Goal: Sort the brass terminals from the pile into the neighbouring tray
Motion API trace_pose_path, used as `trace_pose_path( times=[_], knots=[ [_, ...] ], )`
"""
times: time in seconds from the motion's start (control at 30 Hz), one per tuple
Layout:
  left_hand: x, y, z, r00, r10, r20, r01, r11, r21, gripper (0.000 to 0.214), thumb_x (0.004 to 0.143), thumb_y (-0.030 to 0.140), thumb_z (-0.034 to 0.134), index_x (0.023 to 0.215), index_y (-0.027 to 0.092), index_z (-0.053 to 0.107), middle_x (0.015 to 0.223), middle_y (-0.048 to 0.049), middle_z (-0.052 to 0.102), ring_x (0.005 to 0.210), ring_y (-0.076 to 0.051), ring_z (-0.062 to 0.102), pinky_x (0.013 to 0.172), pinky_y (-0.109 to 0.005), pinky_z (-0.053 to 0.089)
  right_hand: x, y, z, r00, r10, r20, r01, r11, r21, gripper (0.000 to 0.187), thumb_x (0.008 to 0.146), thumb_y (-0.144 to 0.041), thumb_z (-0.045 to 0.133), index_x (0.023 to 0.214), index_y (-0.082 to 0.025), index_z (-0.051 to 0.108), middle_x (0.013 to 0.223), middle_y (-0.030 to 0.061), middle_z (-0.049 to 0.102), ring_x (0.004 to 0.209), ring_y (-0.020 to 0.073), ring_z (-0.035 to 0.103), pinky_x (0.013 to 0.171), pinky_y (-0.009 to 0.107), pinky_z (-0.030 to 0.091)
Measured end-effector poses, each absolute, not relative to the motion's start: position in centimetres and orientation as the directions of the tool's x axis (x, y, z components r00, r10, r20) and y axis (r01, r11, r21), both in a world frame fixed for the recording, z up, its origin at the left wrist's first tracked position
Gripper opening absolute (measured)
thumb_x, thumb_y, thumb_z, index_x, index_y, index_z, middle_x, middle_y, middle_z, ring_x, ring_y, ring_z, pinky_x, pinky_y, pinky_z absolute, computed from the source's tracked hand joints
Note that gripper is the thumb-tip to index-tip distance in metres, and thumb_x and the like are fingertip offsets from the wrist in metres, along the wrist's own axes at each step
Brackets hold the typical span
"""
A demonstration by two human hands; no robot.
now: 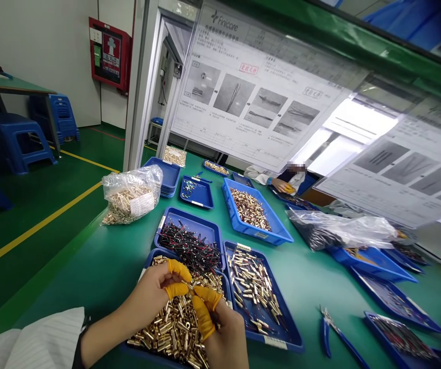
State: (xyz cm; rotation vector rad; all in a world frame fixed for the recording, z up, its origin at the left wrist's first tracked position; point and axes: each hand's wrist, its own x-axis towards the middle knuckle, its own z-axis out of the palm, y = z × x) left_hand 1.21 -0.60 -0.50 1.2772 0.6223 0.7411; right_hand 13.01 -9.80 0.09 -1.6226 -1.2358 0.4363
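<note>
Hands: left hand (147, 300) and right hand (220, 330) close together, fingertips meeting around one small gold pin (187, 283) on a thin wire, the grip partly hidden by the fingers.
Fingers: orange rubber finger cots (177, 270) on thumbs and fingers of both hands; white striped sleeve (32, 341) along the lower left edge.
Directly below: blue plastic tray (226, 292) heaped with loose gold metal sleeves (174, 323), short, hollow and shiny.
Just beside: blue tray of gold pins with wire leads (254, 292); beyond the hands, a tangle of black and red wires (189, 246) in another blue tray (189, 218).
Farther along the tabletop (312, 292): deep blue tray of loose gold pins (249, 207); clear plastic bag of gold pins (130, 195), labelled and slumped; crinkled clear bag of dark parts (339, 230); blue-handled pliers (330, 330), lying on the green surface at the right.
Across the tabletop: co-worker's hand (284, 186) with yellow finger cots, near a low tray.
In the way overhead: glossy printed instruction sheets (258, 87) with photos, hanging across the upper view.
Behind: blue plastic stools (13, 143) on a green floor (74, 205); red wall cabinet (109, 51).
</note>
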Motion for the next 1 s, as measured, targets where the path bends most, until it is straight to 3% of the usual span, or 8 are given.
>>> trace_pose_path(
  times=[0.23, 0.4, 0.6, 0.8, 0.9, 1.0],
  knots=[
    [1.2, -0.5, -0.7, 0.616, 0.787, 0.009, -0.132, 0.092, 0.987, 0.008, 0.068, 0.017, 0.060, 0.076, 0.019, 0.061, 0.074, 0.0004, 0.058, 0.074, -0.017, 0.054, 0.070, -0.027, 0.043, 13.6, -9.9, 0.1, 0.281, 0.932, 0.228, 0.604, 0.013, -0.797, 0.027, 0.083, -0.030, 0.050, 0.085, -0.012, 0.069, 0.058, 0.0046, 0.065, 0.053, 0.0178, 0.059, 0.048, 0.021, 0.045],
    [1.1, -0.6, -0.6, 0.611, 0.788, 0.075, -0.074, -0.037, 0.997, 0.009, 0.072, 0.014, 0.056, 0.077, 0.019, 0.062, 0.077, -0.0001, 0.058, 0.077, -0.018, 0.054, 0.071, -0.027, 0.043, 14.0, -9.9, 0.5, 0.259, 0.950, 0.173, 0.589, -0.013, -0.808, 0.028, 0.083, -0.032, 0.049, 0.078, -0.011, 0.066, 0.060, 0.0059, 0.062, 0.056, 0.0184, 0.057, 0.048, 0.022, 0.041],
    [0.9, -0.6, -0.8, 0.643, 0.745, 0.177, -0.070, -0.173, 0.982, 0.016, 0.075, 0.009, 0.052, 0.080, 0.020, 0.062, 0.080, 0.0003, 0.059, 0.079, -0.017, 0.054, 0.071, -0.026, 0.043, 14.3, -9.9, 1.5, 0.225, 0.967, 0.117, 0.514, -0.016, -0.858, 0.030, 0.082, -0.036, 0.049, 0.078, -0.012, 0.066, 0.058, 0.0020, 0.054, 0.052, 0.0133, 0.043, 0.046, 0.023, 0.030],
    [0.7, -0.9, -0.5, 0.670, 0.697, 0.258, -0.071, -0.285, 0.956, 0.030, 0.070, -0.001, 0.044, 0.080, 0.020, 0.062, 0.084, -0.0002, 0.060, 0.083, -0.016, 0.053, 0.074, -0.024, 0.041, 14.4, -10.0, 1.5, 0.199, 0.978, 0.071, 0.525, -0.045, -0.850, 0.032, 0.081, -0.037, 0.051, 0.058, -0.015, 0.055, 0.053, -0.0038, 0.039, 0.050, 0.0094, 0.028, 0.046, 0.023, 0.021],
    [0.7, -1.0, -0.1, 0.683, 0.681, 0.263, -0.037, -0.327, 0.944, 0.031, 0.069, -0.002, 0.042, 0.078, 0.020, 0.061, 0.085, -0.0009, 0.060, 0.083, -0.016, 0.053, 0.076, -0.025, 0.040, 14.4, -9.9, 1.1, 0.189, 0.979, 0.073, 0.514, -0.035, -0.857, 0.031, 0.081, -0.037, 0.053, 0.058, -0.016, 0.049, 0.054, -0.0049, 0.038, 0.050, 0.0090, 0.029, 0.045, 0.022, 0.022],
    [0.8, -1.2, 0.0, 0.692, 0.687, 0.222, 0.033, -0.337, 0.941, 0.023, 0.074, 0.003, 0.045, 0.078, 0.020, 0.060, 0.085, -0.0014, 0.059, 0.081, -0.017, 0.053, 0.074, -0.026, 0.041, 14.2, -9.8, 0.4, 0.201, 0.976, 0.083, 0.422, -0.010, -0.907, 0.026, 0.081, -0.042, 0.053, 0.071, -0.018, 0.049, 0.056, -0.0054, 0.042, 0.049, 0.0086, 0.036, 0.043, 0.020, 0.028]
  ],
)
